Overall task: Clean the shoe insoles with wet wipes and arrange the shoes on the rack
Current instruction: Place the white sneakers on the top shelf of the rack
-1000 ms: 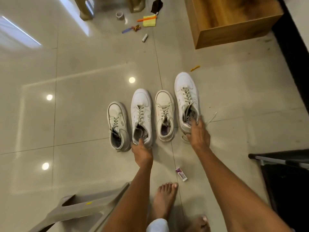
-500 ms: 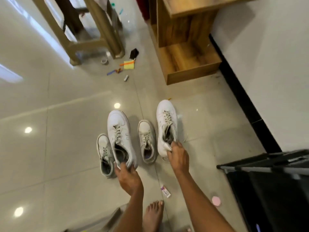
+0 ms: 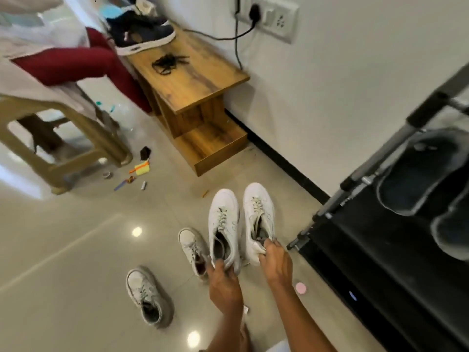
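Left of the black shoe rack (image 3: 368, 262), well apart from it: a small grey-white sneaker (image 3: 148, 295) flat on the tiled floor (image 3: 63, 250), loose and untouched. Nearer the rack, a second small sneaker (image 3: 193, 246), also down on the tiles, partly hidden behind the lifted pair. Then the left hand (image 3: 224, 283), fingers curled over the heel collar of the left white sneaker (image 3: 223, 224), thumb side tucked in the opening, toe pointing away. Closest to the rack, the right hand (image 3: 275, 262), pinching the heel rim of the right white sneaker (image 3: 258, 219) just beside the rack's front corner. Probably light, with stiff soles and soft, yielding collars; heel rim a sound place to hold, though a toe-heavy shoe may swing from so small a grip. Loose laces likely to snag on rack bars. On the rack itself, dark insoles (image 3: 418, 171) lying on an upper shelf.
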A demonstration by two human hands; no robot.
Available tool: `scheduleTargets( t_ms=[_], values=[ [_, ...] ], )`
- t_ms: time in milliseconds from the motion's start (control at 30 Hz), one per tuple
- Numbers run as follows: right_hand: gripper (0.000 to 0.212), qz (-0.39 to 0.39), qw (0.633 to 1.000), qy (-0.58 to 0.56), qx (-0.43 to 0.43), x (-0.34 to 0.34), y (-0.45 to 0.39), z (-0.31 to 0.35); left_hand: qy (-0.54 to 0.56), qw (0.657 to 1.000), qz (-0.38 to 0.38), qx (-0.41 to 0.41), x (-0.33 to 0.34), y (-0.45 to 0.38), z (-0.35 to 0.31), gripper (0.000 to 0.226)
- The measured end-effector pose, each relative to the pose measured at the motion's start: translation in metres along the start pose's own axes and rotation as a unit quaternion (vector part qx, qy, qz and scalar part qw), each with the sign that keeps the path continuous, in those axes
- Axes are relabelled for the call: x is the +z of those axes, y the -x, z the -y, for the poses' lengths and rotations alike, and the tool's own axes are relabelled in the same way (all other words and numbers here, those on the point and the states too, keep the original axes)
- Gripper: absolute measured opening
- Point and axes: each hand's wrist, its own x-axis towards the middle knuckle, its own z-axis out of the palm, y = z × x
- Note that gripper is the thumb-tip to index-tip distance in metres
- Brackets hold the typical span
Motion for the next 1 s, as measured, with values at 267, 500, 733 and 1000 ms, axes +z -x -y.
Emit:
scheduleTargets(
  t_ms=[267,500,733,1000],
  values=[
    [0.022,-0.059,0.992,-0.008,0.111,-0.054,0.072,0.002,-0.01,0.99,0.093,0.102,-0.031,0.028,-0.017,0.025],
    [0.029,-0.082,0.982,-0.031,0.166,-0.086,0.165,0.032,0.018,0.984,0.118,0.136,-0.095,0.064,-0.012,0.025],
    [0.032,-0.169,0.965,-0.031,0.2,-0.095,0.266,0.043,0.055,0.972,0.128,0.19,-0.158,0.122,-0.01,0.03],
    [0.023,-0.339,0.927,-0.031,0.159,-0.096,0.356,0.03,0.117,0.927,0.138,0.329,-0.205,0.169,-0.007,0.028]
  ],
)
